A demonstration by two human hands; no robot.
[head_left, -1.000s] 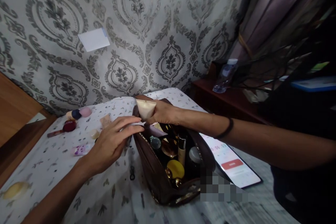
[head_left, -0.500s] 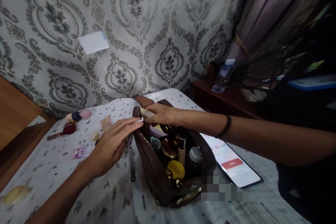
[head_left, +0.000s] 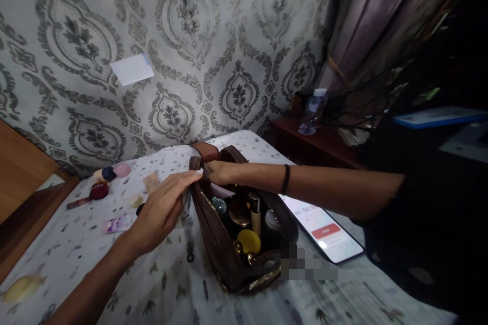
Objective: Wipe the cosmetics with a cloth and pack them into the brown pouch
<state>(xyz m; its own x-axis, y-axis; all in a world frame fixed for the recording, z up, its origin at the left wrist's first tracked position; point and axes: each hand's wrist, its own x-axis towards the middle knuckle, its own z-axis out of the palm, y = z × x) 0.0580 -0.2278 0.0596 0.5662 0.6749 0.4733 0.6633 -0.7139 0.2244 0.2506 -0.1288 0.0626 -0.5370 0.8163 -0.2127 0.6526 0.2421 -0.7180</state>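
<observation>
A brown handbag (head_left: 213, 233) lies unzipped on the bed. At its far left rim, my left hand (head_left: 162, 210) grips the edge with fingers together. My right hand (head_left: 223, 171) reaches down into the far end of the bag, its fingers hidden inside. Within the bag I see a round yellow item (head_left: 248, 241), a bottle of foundation (head_left: 255, 216), a shiny round compact (head_left: 239, 213), a small greenish-blue container (head_left: 218, 205) and a pale purple flat piece (head_left: 222, 191).
Right of the bag lies a phone (head_left: 335, 244) with a timer on screen. Makeup items are spread on the left, among them a pink sponge (head_left: 122, 169), a dark red round case (head_left: 99, 191) and a tube (head_left: 117, 224). A plastic bottle (head_left: 313, 111) stands on the side table.
My right hand has gone deeper into the bag's far end; the pale flat item it held is now out of sight. My left hand stays at the rim. The view has shifted slightly.
</observation>
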